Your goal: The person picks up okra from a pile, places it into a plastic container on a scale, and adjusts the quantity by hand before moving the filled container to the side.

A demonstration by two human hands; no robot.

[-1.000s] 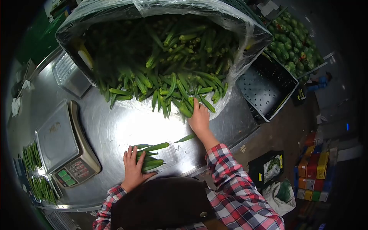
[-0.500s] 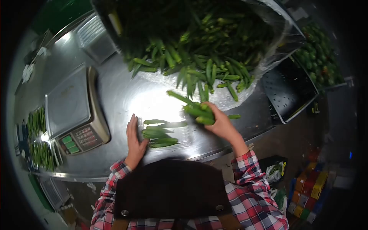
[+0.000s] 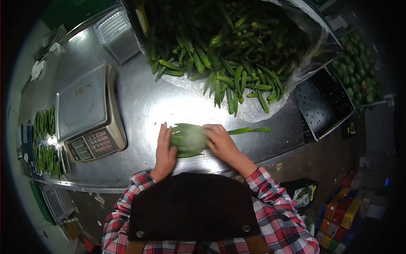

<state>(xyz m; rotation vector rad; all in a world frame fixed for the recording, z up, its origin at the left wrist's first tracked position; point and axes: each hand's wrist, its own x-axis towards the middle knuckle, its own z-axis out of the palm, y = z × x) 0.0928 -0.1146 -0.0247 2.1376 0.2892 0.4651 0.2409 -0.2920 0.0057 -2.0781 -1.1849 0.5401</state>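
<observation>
Green okra pods lie side by side in a clear shallow tray, whose edges are mostly hidden; a bright glare blurs their middle. Along their left end rests my left hand, fingers stretched out and thumb against the pods. My right hand is at the right end, its fingers bent over the okra there and gripping it. To the right of that hand, two loose okra pods lie end to end on the steel table.
A large heap of okra spills from a plastic-lined crate at the back. On the left stand a digital scale, packed okra and stacked clear trays. A black crate is at the right, beside green produce.
My right hand has moved left and down, bringing its bunch of okra onto the pods in the tray. My left hand stays at their left end. The view has shifted slightly.
</observation>
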